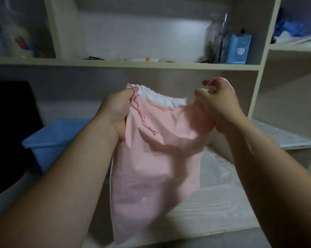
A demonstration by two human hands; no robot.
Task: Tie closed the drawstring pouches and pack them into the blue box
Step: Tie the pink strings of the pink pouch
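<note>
A pink drawstring pouch point(156, 158) with a white gathered top hem hangs in the air in front of me. My left hand point(118, 111) grips its upper left corner, where a pink cord point(142, 119) dangles down the front. At the upper right corner my right hand point(221, 102) pinches the hem, and a loop of pink cord arches over its knuckles. The pouch mouth is stretched wide between both hands. The blue box point(52, 140) sits low on the left, partly hidden behind my left forearm.
A pale desk surface point(213, 203) lies under the pouch. Shelving point(151, 66) runs across the back, holding a blue frame point(239, 49) and small items. A dark screen point(9, 122) stands at the left. A flat white sheet point(283, 135) lies on the right lower shelf.
</note>
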